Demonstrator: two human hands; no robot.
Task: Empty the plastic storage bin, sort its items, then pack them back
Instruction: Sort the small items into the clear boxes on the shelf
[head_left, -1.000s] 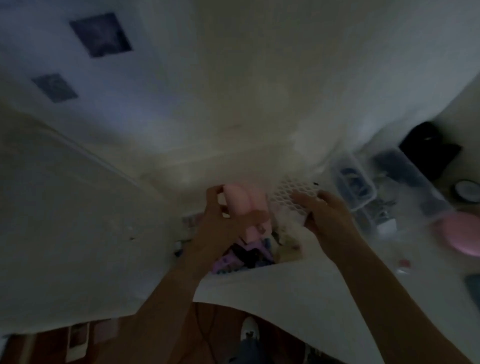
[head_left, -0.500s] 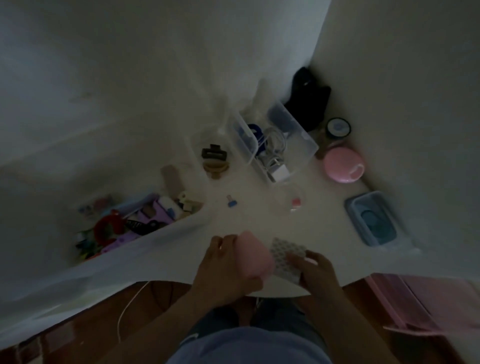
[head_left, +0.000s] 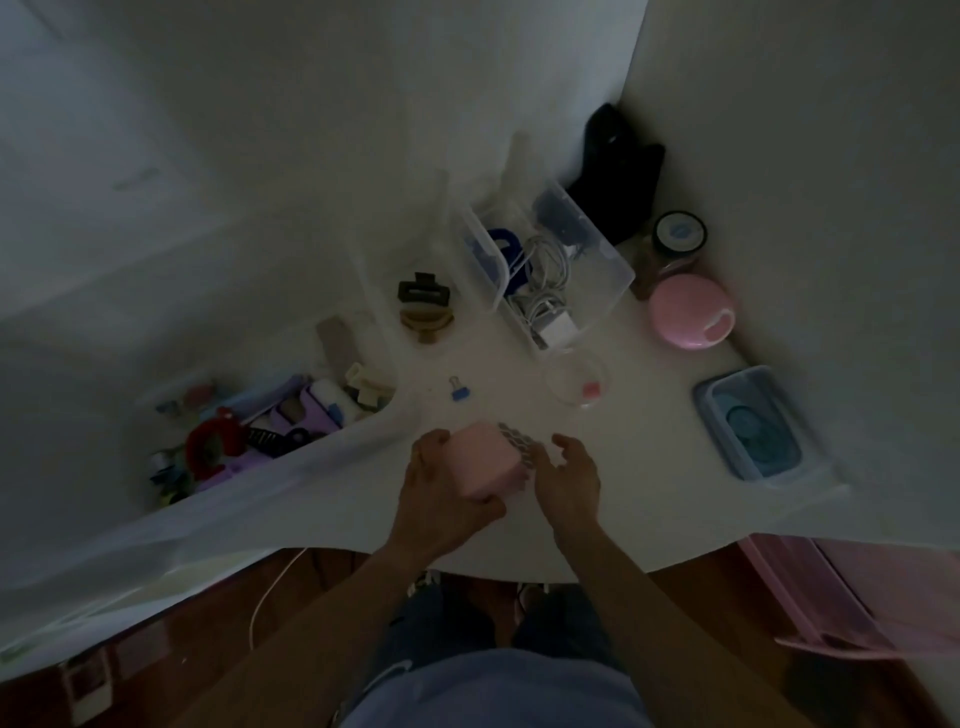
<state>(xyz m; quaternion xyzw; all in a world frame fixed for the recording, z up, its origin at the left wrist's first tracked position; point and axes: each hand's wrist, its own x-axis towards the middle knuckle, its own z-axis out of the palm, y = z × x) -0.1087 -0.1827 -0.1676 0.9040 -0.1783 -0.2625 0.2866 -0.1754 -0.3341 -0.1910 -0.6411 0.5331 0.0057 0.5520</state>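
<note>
Since a moment before, both hands had lowered the pink box (head_left: 480, 460) onto the white table (head_left: 639, 467). Left hand (head_left: 441, 491) gripped it; right hand (head_left: 569, 475) hovered with relaxed fingers beside the honeycomb sheet (head_left: 517, 444). Left of them, the storage bin (head_left: 291, 467) held colourful clutter. Farther off, a clear container (head_left: 597, 254) held white cables and a charger, and a blue tub (head_left: 748, 421) held a round item.

Open tabletop (head_left: 639, 467): right of right hand (head_left: 566, 480)
Ahead: blue binder clip (head_left: 458, 388), small clear dish (head_left: 579, 382)
Left: crowded storage bin (head_left: 270, 431)
Far right: blue container (head_left: 748, 421)
</note>
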